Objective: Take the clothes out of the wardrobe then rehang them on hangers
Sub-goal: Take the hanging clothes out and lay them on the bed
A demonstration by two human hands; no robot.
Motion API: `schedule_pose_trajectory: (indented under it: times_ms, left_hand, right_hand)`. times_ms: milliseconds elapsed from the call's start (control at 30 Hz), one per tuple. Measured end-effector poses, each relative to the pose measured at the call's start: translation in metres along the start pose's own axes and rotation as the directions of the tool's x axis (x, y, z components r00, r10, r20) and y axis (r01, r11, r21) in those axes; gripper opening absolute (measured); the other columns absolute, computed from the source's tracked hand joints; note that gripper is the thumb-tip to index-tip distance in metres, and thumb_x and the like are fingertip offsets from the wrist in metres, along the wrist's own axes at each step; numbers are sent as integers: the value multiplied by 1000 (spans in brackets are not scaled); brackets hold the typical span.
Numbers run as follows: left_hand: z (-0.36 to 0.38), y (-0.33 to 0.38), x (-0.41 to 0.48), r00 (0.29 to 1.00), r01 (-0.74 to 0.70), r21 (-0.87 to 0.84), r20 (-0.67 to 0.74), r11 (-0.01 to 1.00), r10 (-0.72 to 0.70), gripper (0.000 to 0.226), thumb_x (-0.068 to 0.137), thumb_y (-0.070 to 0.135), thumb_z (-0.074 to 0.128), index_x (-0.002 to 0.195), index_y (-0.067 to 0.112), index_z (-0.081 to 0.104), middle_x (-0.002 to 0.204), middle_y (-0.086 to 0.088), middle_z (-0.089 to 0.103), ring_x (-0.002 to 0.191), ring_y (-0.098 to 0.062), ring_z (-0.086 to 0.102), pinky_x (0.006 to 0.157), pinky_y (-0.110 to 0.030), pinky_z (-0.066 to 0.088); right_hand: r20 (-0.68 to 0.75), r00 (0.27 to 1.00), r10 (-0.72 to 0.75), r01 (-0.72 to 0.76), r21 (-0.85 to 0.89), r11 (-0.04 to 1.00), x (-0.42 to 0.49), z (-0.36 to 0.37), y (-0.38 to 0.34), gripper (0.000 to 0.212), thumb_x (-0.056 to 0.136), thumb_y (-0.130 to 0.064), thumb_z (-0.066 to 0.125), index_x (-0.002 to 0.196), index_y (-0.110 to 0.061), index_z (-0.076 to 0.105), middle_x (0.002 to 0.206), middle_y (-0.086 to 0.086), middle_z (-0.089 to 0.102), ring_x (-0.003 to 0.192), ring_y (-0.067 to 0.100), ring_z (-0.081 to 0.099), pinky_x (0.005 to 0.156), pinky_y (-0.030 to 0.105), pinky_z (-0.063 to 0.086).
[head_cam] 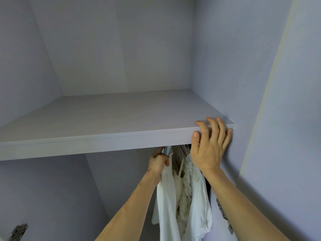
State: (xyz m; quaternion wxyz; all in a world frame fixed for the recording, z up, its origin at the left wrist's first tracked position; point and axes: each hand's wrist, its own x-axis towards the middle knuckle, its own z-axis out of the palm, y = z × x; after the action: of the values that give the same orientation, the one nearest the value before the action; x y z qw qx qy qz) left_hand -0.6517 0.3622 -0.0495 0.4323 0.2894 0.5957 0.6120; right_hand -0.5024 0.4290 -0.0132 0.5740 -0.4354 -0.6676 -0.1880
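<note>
**Ana:** Head camera is tipped up into the wardrobe (pixel 121 49), and both bare arms are raised.

**Ben:** Where's the right hand (pixel 211 145)?

**Ana:** On the shelf (pixel 104 119), at its near right corner. The fingers hook over the top and the thumb lies flat on the front edge. It's holding on to that board.

**Ben:** And the left hand (pixel 159 162)?

**Ana:** Just under the shelf, left of the other one. It's clenched on the shoulder of a white top (pixel 166 197), pinching the cloth right where a bit of blue hanger (pixel 164 150) pokes out.

**Ben:** The rest of the clothes (pixel 199 197)?

**Ana:** They hang in a tight bunch below the shelf, toward the right side of the wardrobe, between the two forearms. The top is the leftmost piece and touches its neighbours. All of it is white or cream, and one piece has a ruffled front. There's something dark behind, against the right wall. I can't tell what.

**Ben:** See what they hang from?

**Ana:** No, the shelf hides it. Only thin pale hangers (pixel 183 150) show, just under the edge.

**Ben:** Anything else?

**Ana:** A metal hinge (pixel 224 213) on the right wall, just beside the clothes, and a second hinge (pixel 18 230) down at the near left.
</note>
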Motion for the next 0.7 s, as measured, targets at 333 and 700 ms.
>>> schedule_pose_trajectory:
  times_ms: [333,700]
  left_hand:
    - [-48,-60,-60,997,79,-14,-5,997,-79,53,56,15,63,108,25,69,107,-1,66,97,-16,62,77,-25,48]
    - [-200,-144,-253,940,159,19,-308,987,-145,20,97,35,64,88,18,64,57,9,43,55,-11,39,56,-18,37]
  right_hand:
    - [145,987,70,-102,230,968,-69,-15,-19,59,93,-30,56,146,-11,42,159,17,25,148,33,25,119,50,25]
    - [764,513,-390,-341,599,725,-247,-26,-142,49,92,-34,60,135,-12,57,138,4,57,123,25,52,106,31,37]
